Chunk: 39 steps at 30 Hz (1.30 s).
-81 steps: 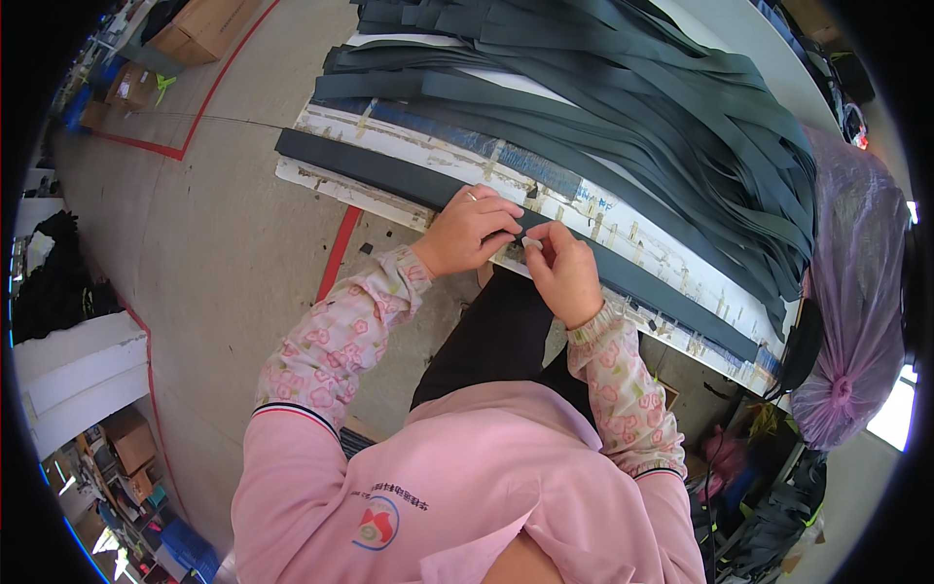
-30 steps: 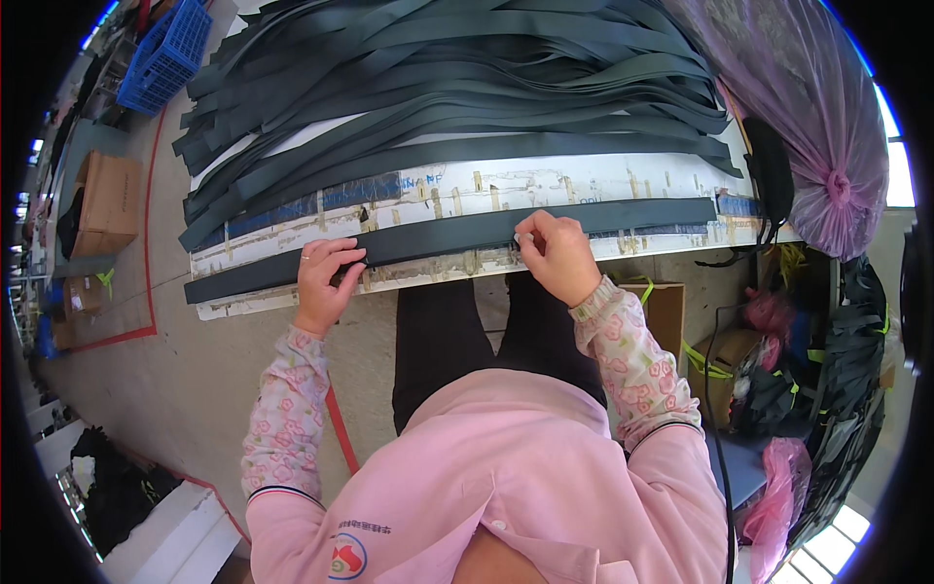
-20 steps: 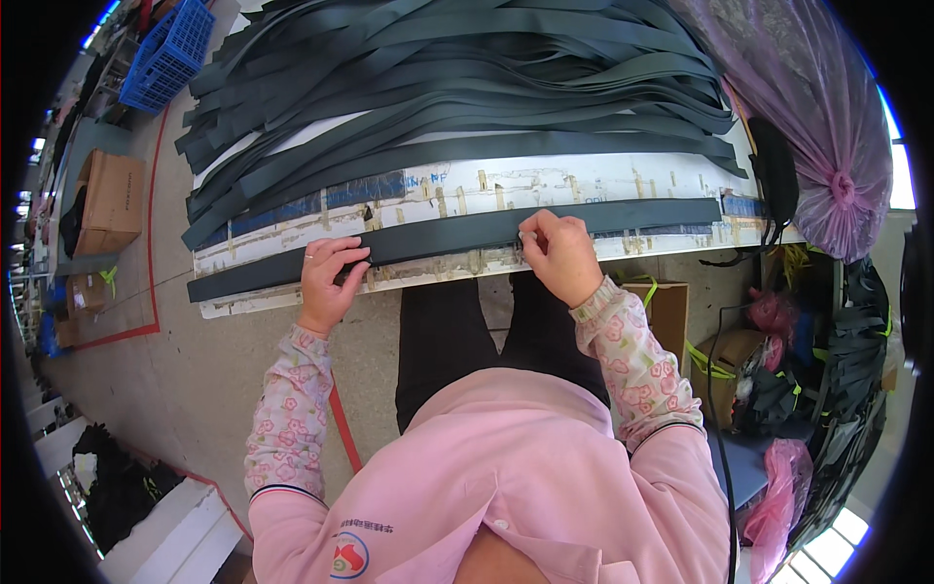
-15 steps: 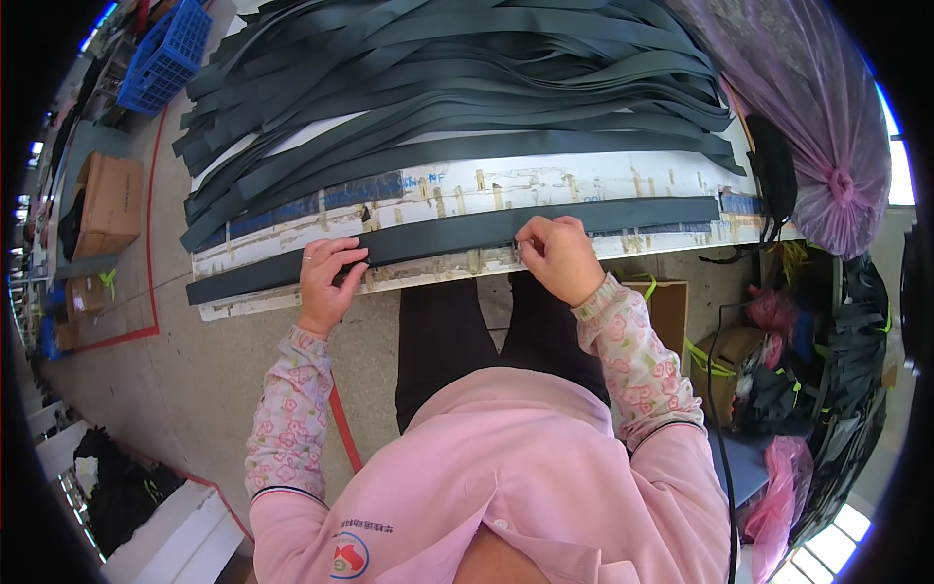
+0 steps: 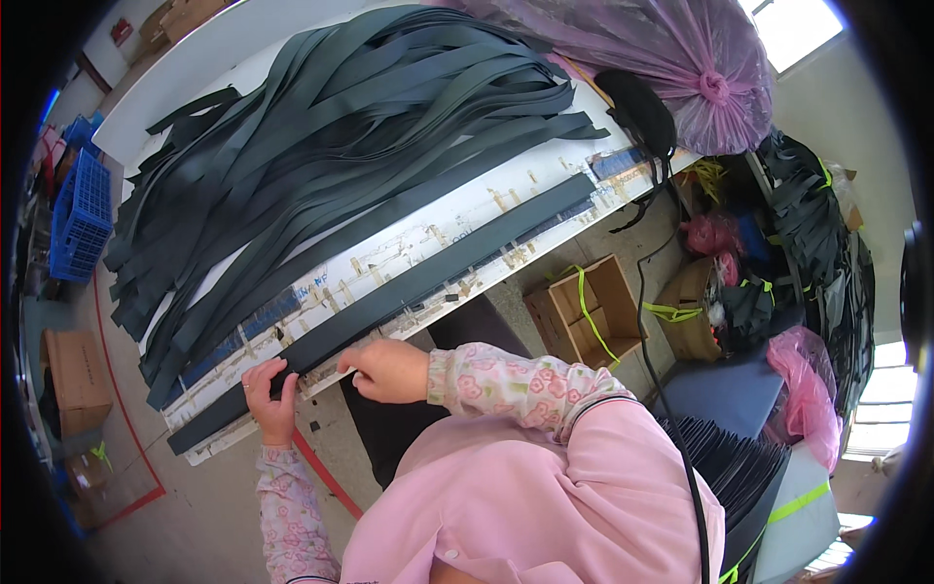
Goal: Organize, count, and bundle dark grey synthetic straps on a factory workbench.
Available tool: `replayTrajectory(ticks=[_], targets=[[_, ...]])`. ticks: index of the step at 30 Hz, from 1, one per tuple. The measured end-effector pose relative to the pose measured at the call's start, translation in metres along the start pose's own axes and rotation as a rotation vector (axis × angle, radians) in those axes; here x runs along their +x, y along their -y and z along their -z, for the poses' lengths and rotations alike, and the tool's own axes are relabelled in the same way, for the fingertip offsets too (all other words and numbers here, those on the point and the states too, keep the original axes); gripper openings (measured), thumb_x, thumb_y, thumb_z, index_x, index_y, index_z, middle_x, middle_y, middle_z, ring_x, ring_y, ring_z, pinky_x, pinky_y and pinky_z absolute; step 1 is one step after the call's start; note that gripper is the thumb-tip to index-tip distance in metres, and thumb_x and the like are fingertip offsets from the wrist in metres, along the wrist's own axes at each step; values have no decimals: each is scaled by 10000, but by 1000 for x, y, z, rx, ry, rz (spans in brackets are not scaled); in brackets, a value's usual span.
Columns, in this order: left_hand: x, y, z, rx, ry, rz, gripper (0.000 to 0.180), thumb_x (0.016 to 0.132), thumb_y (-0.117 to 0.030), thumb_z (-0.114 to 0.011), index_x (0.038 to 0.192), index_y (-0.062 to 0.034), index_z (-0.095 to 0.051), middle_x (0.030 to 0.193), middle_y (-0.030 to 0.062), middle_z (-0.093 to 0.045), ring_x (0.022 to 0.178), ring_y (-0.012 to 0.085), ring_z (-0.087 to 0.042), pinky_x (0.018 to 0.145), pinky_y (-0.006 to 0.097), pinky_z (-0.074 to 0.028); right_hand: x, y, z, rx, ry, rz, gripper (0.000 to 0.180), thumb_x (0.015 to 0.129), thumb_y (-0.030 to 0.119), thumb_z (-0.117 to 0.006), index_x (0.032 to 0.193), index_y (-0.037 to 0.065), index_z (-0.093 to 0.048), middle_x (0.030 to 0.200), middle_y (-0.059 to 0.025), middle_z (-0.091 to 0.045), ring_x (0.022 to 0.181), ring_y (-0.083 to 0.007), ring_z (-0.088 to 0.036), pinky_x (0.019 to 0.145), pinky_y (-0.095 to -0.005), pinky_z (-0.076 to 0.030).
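A long, flat dark green-grey strip [image 5: 438, 273] lies along the near edge of the white table. My left hand [image 5: 271, 401] is closed on the strip toward its left end, with the thumb on the near side and the fingers bent over it. Close to its right, my right hand [image 5: 387, 371] is curled at the strip's near edge, index finger bent; whatever its fingertips hold, if anything, is hidden. Behind the strip spreads a large loose heap of similar strips [image 5: 389, 117]. A small dark scrap [image 5: 451, 297] rests on the table's edge.
A tied pink plastic bag [image 5: 714, 88] and a black pouch [image 5: 634, 109] sit at the table's far right. An open cardboard box [image 5: 587, 313] stands below on the right. A black cable [image 5: 662, 389] hangs beside my right arm. Blue crates [image 5: 82, 219] stand far left.
My view has turned, so the table now slants. My right hand has moved left along the strip, close to my left hand, which remains near the strip's left end.
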<state>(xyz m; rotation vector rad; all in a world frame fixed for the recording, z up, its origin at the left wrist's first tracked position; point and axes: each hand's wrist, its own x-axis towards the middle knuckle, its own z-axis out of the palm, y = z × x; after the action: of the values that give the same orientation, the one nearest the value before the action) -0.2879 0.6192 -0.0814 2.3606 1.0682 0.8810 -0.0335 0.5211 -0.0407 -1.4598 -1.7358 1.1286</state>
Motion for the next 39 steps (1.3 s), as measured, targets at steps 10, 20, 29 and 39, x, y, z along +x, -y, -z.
replayTrajectory(ticks=[10, 20, 29, 39], targets=[[8, -5, -4, 1, -13, 4, 255, 743, -50, -743, 987, -69, -671, 996, 94, -666, 970, 293, -569, 908, 381, -428, 7, -2, -30, -78, 132, 49, 391, 826, 103, -559, 1210, 42, -595, 845, -225, -676, 801, -406, -657, 752, -498, -517], [6, -3, -5, -14, -31, 7, 229, 753, -46, -723, 974, -62, -668, 985, 100, -663, 956, 297, -564, 894, 383, -429, 24, 2, -24, -96, 241, -4, 553, 795, 103, -569, 1327, -4, -463, 897, -261, -668, 866, -427, -656, 784, -498, -515], [-10, 18, -18, -180, -89, 108, 160, 908, -39, -616, 1064, -21, -583, 1013, 101, -627, 926, 218, -570, 860, 323, -450, 59, -6, -13, -26, 428, 45, 593, 762, 82, -623, 1309, -78, -457, 866, -227, -685, 832, -349, -687, 737, -431, -534], [-7, 21, -23, -52, -221, 56, 146, 872, -25, -652, 1001, -39, -586, 951, 137, -598, 873, 303, -576, 792, 374, -456, 80, 18, 56, 194, 390, 60, 334, 842, 124, -632, 1154, 7, -649, 637, -14, -565, 612, -92, -535, 581, -292, -450]])
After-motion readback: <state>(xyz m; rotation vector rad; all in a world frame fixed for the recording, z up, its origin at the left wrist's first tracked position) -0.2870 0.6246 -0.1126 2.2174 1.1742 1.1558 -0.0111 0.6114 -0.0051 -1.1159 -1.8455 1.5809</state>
